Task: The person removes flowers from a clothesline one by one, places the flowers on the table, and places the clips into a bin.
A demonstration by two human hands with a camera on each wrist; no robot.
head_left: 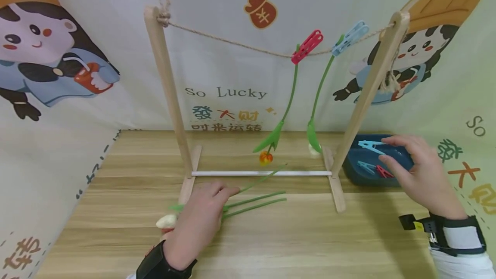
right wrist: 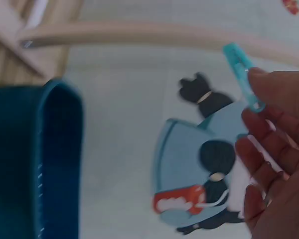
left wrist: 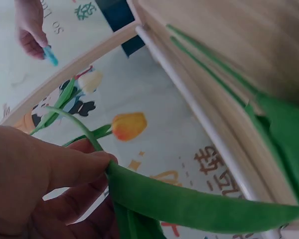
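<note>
My left hand [head_left: 205,218] pinches the green stem [head_left: 263,178] of an artificial tulip near its leaf [left wrist: 189,201]. More green stems [head_left: 257,208] lie on the table beside it, and a white tulip head [head_left: 166,221] shows by the wrist. Between thumb and fingers, my right hand [head_left: 426,175] grips a light blue clothespin [head_left: 371,144] over a dark blue box [head_left: 358,179]. From a rope [head_left: 232,42] hang an orange tulip [head_left: 266,158], clipped by a red clothespin [head_left: 307,47], and a white tulip [head_left: 314,149], clipped by a blue clothespin [head_left: 350,38]. Both hang head down.
A blue clothespin [head_left: 365,167] and a red one [head_left: 383,172] lie in the box. The rope spans a left wooden post [head_left: 167,76] and a right wooden post [head_left: 366,89]. A white rod [head_left: 252,174] joins their feet. Behind is a printed cloth [head_left: 217,68].
</note>
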